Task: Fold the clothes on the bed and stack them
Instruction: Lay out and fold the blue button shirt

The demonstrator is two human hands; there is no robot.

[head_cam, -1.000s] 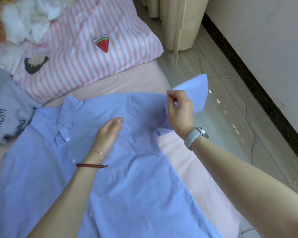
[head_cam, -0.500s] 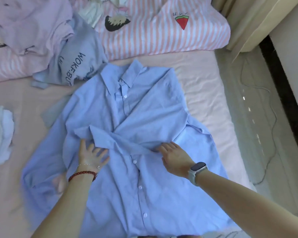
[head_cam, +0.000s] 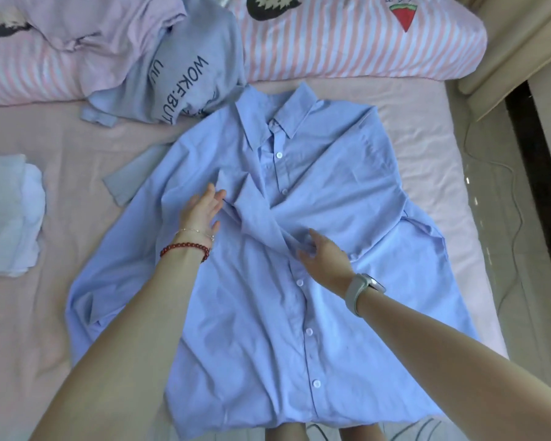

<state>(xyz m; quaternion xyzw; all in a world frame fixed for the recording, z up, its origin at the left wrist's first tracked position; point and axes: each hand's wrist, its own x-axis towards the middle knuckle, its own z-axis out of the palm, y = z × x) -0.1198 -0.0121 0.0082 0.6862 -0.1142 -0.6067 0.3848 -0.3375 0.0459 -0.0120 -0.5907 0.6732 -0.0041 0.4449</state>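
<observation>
The light blue button-up cotton shirt (head_cam: 299, 249) lies mid-bed. Both hands' grips are apart, left hand (head_cam: 201, 211) and right hand (head_cam: 325, 259) flat: smooth the folded-in sleeve (head_cam: 261, 218) before folding further.

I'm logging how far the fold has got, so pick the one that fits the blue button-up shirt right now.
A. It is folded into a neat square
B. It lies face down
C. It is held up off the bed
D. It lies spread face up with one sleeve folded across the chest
D: the blue shirt lies flat, buttons up, a sleeve crossing its chest between the left hand and right hand.
</observation>
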